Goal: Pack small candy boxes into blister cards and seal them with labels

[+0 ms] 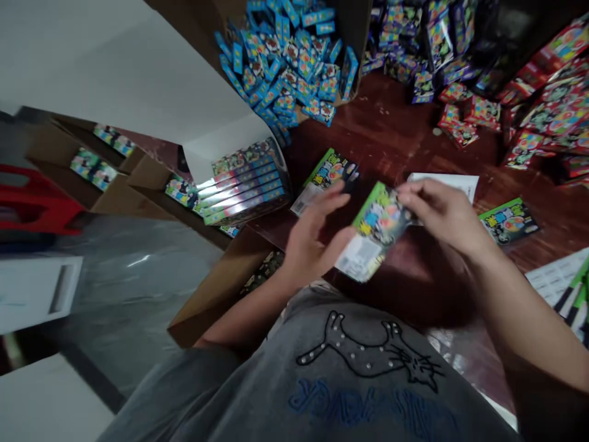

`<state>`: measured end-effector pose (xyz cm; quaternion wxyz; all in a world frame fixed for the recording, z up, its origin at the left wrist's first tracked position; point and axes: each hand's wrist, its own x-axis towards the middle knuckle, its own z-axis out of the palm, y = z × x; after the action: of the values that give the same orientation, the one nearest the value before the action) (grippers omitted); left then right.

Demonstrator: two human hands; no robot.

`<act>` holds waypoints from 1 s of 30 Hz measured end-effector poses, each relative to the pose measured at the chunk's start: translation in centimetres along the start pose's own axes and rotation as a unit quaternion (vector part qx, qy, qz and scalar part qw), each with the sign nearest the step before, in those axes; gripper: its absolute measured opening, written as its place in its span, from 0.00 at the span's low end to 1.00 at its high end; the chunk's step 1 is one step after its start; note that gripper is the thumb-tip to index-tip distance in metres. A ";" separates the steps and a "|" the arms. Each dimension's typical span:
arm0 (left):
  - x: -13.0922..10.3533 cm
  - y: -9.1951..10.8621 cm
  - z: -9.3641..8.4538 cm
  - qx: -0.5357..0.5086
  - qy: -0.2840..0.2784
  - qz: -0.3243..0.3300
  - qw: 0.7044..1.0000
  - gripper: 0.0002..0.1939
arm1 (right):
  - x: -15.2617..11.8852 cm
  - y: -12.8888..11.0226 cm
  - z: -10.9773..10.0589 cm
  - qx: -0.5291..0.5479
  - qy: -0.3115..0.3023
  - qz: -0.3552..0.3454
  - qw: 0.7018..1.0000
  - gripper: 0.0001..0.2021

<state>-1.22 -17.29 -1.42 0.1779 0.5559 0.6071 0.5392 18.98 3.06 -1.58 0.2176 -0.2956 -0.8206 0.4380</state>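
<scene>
A green and black printed packet (381,215) with a white label hangs tilted over the dark red table. My right hand (432,212) pinches its upper right corner between thumb and fingers. Beside its left edge is my left hand (315,239), fingers spread, the thumb close to the packet; nothing shows in its grasp. Just beyond my left hand, a similar packet (329,172) lies on the table. Another one (508,221) rests to the right of my right hand. A white sheet (464,184) is partly hidden behind my right hand.
Small blue packs (294,61) fill a carton at the top. Purple packs (418,37) and red packs (552,110) are heaped at the upper right. A wrapped stack of boxes (248,184) stands left of the hands, near open cardboard boxes (147,178). A printed sheet (552,276) lies right.
</scene>
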 end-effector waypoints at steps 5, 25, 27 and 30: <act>1.1 -2.5 -3.5 0.236 -0.037 0.053 0.970 0.21 | 12.4 -0.6 6.7 -0.023 0.042 -0.053 0.997 0.14; 1.0 0.6 12.6 -0.208 -0.311 -0.151 0.915 0.21 | -21.7 7.7 0.3 -0.391 0.082 0.112 0.910 0.53; 0.6 0.0 15.4 -0.261 -0.320 -0.207 0.887 0.27 | -23.2 7.2 2.9 -0.413 0.095 0.113 0.899 0.55; 0.2 -0.4 18.0 -0.300 -0.310 -0.295 0.852 0.32 | -26.8 6.4 5.2 -0.396 0.113 0.125 0.903 0.58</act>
<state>13.20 -8.77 -8.08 0.6661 0.4086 0.4644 0.4168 37.29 -15.28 -12.36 0.1171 -0.5048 -0.8528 0.0644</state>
